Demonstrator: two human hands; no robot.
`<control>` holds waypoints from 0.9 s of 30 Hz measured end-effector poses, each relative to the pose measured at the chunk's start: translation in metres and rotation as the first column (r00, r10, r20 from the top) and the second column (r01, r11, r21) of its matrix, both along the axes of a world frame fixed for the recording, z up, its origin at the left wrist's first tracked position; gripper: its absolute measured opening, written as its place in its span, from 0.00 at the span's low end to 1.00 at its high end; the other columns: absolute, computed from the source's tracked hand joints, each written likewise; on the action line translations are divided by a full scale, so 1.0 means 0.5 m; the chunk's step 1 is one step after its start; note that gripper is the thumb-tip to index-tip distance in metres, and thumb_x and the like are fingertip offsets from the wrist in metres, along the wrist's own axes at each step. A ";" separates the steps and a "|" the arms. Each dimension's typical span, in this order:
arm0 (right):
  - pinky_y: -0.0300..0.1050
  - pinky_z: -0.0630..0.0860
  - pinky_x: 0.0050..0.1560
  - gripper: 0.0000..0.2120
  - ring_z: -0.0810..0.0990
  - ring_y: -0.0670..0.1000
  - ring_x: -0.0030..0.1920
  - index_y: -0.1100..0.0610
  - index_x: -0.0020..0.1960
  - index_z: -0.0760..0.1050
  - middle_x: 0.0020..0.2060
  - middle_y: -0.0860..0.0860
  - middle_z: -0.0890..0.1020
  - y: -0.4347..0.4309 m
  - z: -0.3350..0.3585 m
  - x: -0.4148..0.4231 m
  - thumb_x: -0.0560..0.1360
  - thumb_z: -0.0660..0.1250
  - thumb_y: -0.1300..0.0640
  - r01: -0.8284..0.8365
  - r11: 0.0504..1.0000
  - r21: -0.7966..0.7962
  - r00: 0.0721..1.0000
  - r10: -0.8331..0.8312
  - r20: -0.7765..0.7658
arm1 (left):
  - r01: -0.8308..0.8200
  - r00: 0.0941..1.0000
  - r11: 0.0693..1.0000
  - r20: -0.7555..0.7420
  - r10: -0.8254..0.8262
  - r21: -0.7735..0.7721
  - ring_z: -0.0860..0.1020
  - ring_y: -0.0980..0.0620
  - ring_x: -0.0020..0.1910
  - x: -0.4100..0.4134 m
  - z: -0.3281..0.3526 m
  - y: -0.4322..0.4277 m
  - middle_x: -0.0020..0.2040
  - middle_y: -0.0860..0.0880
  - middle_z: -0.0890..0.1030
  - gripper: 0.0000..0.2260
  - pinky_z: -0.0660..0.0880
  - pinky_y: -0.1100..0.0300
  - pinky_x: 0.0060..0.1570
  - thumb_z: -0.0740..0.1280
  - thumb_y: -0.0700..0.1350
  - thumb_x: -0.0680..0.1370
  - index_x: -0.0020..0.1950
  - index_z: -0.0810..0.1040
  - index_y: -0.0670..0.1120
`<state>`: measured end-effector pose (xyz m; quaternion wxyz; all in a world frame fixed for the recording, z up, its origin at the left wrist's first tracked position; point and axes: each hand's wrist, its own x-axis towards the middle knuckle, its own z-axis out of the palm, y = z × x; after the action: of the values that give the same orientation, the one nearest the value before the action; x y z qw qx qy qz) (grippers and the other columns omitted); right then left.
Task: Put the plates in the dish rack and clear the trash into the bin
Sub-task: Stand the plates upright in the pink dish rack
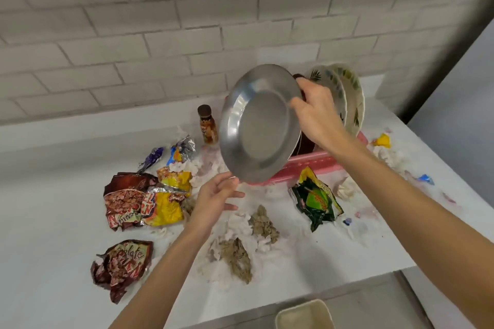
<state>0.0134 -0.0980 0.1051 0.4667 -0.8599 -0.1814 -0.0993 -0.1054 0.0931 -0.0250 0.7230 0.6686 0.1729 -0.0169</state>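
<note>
Currently racking: right hand [312,112] grip pinches the round steel plate [259,125] by its far rim, tilted above the pink plastic dish rack [315,161]. Left hand [216,197] is spread, fingertips at the near edge. Next, probably: lower it upright into a free slot.

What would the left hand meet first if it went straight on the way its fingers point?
The left hand would probably meet the lower rim of the round steel plate, held by the right hand; depth is unclear.
</note>
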 end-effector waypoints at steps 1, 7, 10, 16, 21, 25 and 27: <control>0.48 0.68 0.35 0.06 0.73 0.48 0.34 0.56 0.39 0.71 0.33 0.51 0.75 -0.002 0.016 0.012 0.72 0.58 0.63 0.011 0.998 -0.063 0.999 -0.008 0.039 | 0.030 0.999 0.999 0.013 -0.030 0.043 0.84 0.47 0.49 0.016 0.001 -0.003 0.53 0.50 0.84 0.11 0.80 0.54 0.42 0.67 0.44 0.79 0.62 0.77 0.48; 0.49 0.64 0.31 0.06 0.71 0.60 0.36 0.62 0.41 0.70 0.33 0.55 0.73 0.008 0.085 0.057 0.74 0.58 0.60 0.091 0.918 -0.386 0.984 -0.022 0.180 | 0.125 0.959 0.795 0.134 -0.251 0.593 0.79 0.55 0.54 0.121 -0.043 0.001 0.58 0.52 0.80 0.13 0.75 0.62 0.53 0.70 0.44 0.77 0.61 0.79 0.47; 0.49 0.64 0.33 0.07 0.71 0.61 0.37 0.63 0.43 0.72 0.35 0.56 0.74 0.022 0.096 0.071 0.74 0.58 0.60 0.106 0.886 -0.452 0.976 -0.006 0.218 | 0.188 0.915 0.569 0.068 -0.397 0.801 0.75 0.48 0.61 0.162 -0.075 -0.005 0.62 0.46 0.76 0.16 0.70 0.56 0.64 0.71 0.46 0.76 0.63 0.79 0.44; 0.49 0.68 0.39 0.08 0.71 0.59 0.39 0.64 0.49 0.73 0.42 0.58 0.73 0.070 0.096 0.081 0.77 0.57 0.61 0.078 0.828 -0.555 0.980 0.040 0.197 | 0.077 0.920 0.413 0.095 -0.380 0.907 0.76 0.46 0.55 0.174 -0.100 -0.026 0.60 0.50 0.80 0.12 0.74 0.52 0.59 0.65 0.45 0.79 0.61 0.81 0.48; 0.48 0.65 0.41 0.02 0.72 0.59 0.43 0.60 0.46 0.67 0.43 0.58 0.72 0.120 0.073 0.089 0.75 0.58 0.65 0.086 0.739 -0.668 0.977 0.070 0.203 | -0.009 0.941 0.382 0.137 -0.309 0.924 0.74 0.49 0.55 0.156 -0.090 -0.031 0.58 0.56 0.82 0.12 0.77 0.52 0.46 0.64 0.48 0.81 0.61 0.82 0.52; 0.48 0.66 0.40 0.07 0.78 0.63 0.49 0.64 0.52 0.72 0.48 0.60 0.77 0.147 0.048 0.104 0.76 0.60 0.64 0.113 0.691 -0.714 0.965 0.095 0.245 | -0.001 0.953 0.378 0.116 -0.282 0.926 0.74 0.51 0.55 0.151 -0.088 -0.029 0.59 0.59 0.81 0.12 0.78 0.53 0.42 0.63 0.52 0.81 0.61 0.81 0.56; 0.48 0.67 0.41 0.08 0.78 0.63 0.50 0.64 0.54 0.73 0.49 0.60 0.77 0.158 0.040 0.108 0.77 0.61 0.63 0.114 0.662 -0.741 0.965 0.104 0.242 | 0.002 0.953 0.388 0.116 -0.279 0.922 0.76 0.51 0.55 0.149 -0.088 -0.028 0.60 0.60 0.81 0.12 0.78 0.53 0.45 0.62 0.52 0.81 0.61 0.81 0.57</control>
<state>0.0674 -0.0193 0.1249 0.0430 -0.9547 -0.2641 -0.1305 -0.0307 0.0789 -0.0689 0.2505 0.9625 0.0028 0.1037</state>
